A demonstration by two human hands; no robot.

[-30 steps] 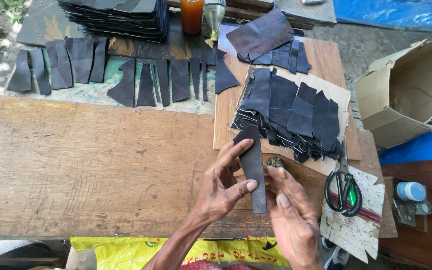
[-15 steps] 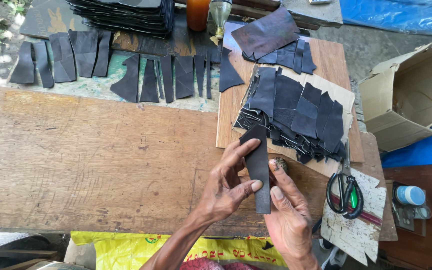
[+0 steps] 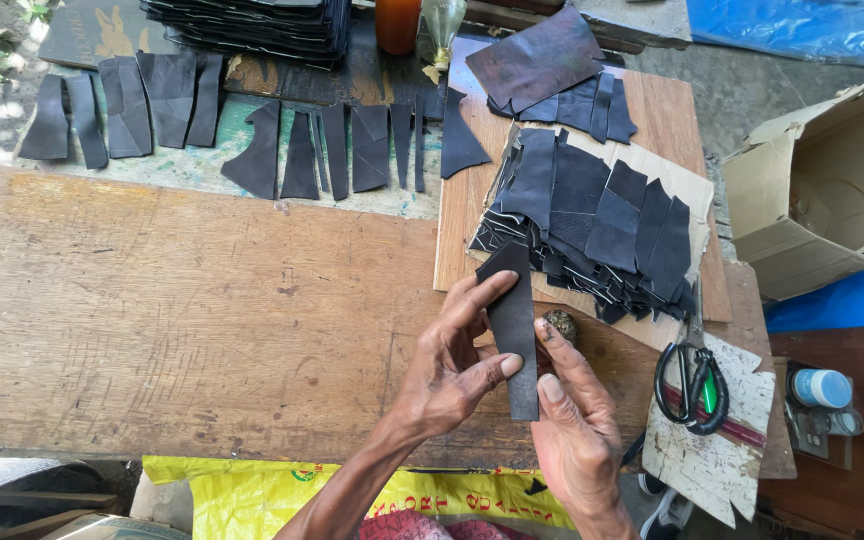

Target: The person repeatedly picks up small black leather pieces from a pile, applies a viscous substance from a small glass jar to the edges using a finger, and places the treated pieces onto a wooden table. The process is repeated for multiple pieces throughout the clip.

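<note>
The fingers of the left hand (image 3: pixel 447 365) pinch a long dark leather strip (image 3: pixel 512 325) — thumb pressed against its left edge low down, forefinger stretched up along the same edge. The right hand (image 3: pixel 572 420) closes on the strip from the other side, its thumb lying on the lower right edge and its forefinger running up behind. The strip stands nearly upright above the wooden desk (image 3: pixel 182 310), its top end overlapping the near edge of the pile of cut leather pieces (image 3: pixel 592 225).

Against the picture from a second ago, the strip and both hands have shifted slightly up and toward the pile; then the strip's top end stood just short of it. The grip itself is the same, with both thumbs on the front face.

Just right of the right hand lie black-handled scissors (image 3: pixel 690 380) on a scrap of white board. A small round knob (image 3: pixel 560 325) sits on the desk behind the strip. Farther off, a row of dark leather offcuts (image 3: pixel 252 140) lies along the far side of the desk, and an open cardboard box (image 3: pixel 822 190) stands to the right.
</note>
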